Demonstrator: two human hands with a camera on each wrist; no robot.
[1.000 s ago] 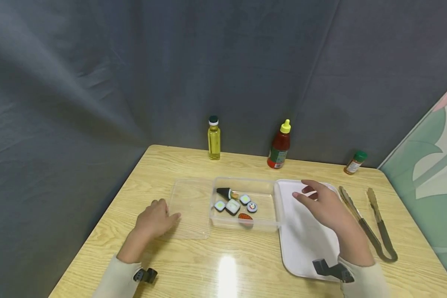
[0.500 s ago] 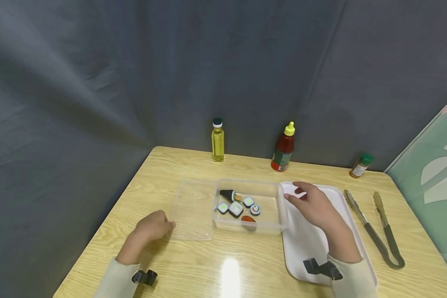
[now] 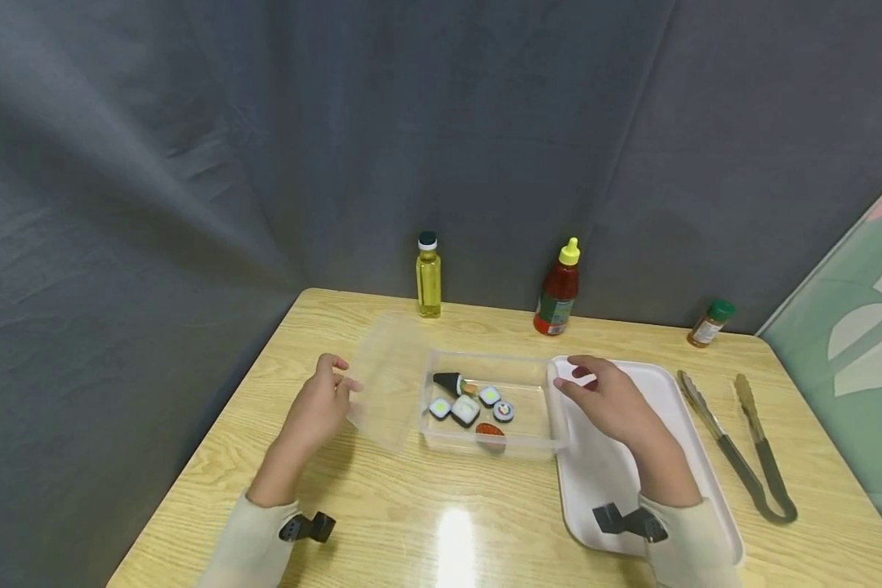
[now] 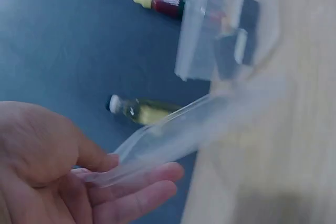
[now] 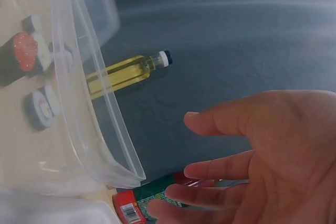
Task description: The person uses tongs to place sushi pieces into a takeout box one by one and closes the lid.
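Between thumb and fingers my left hand (image 3: 322, 408) pinches the outer edge of a clear plastic lid (image 4: 173, 135), which tilts up off the table left of the container. The clear plastic container (image 3: 532, 445) holds several toy sushi pieces: a dark cone roll (image 3: 448, 382), a white block (image 3: 465, 411), small rolls (image 3: 503, 412) and a red-topped piece (image 3: 490, 435). At the container's right end hovers my right hand (image 3: 610, 400), over the white tray (image 3: 617, 498). Its fingers are spread and loosely bent, with nothing between them in the right wrist view (image 5: 262, 166).
At the table's back edge stand an oil bottle (image 3: 429, 282), a red sauce bottle (image 3: 557, 294) with a yellow cap and a green-capped spice jar (image 3: 710, 324). Metal tongs (image 3: 728, 449) with dark handles lie right of the tray. Dark cloth (image 3: 485, 147) hangs behind.
My left hand has taken the lid by its edge and raised it from the table, tilting it. The right hand has shifted left toward the container's end.
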